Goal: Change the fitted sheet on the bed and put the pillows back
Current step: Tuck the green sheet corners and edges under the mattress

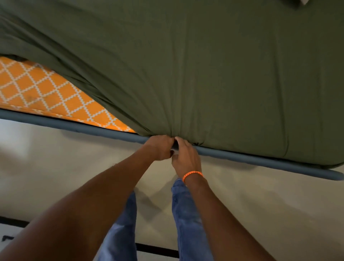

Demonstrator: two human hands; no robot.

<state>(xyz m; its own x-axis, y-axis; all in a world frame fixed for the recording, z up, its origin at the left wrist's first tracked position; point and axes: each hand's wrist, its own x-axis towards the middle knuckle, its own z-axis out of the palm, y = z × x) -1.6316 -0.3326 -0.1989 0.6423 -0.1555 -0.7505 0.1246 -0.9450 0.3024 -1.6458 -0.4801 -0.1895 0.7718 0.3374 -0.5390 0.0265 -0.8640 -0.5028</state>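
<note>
A dark green fitted sheet (195,65) covers most of the mattress, with creases running down to a gathered point at the near edge. My left hand (161,148) and my right hand (186,158) grip that gathered hem side by side, just above the blue-grey bed frame rail (260,158). At the left the sheet is off, baring the orange mattress (37,87) with its white diamond pattern. An orange braided band circles my right wrist. No whole pillow is in view.
The rail runs slantwise from left to lower right. A pale floor (55,167) lies below it, with a white rug with black lines (156,251) at the bottom. My legs in blue jeans (188,214) stand close to the bed. A light corner of something shows at the top right (303,1).
</note>
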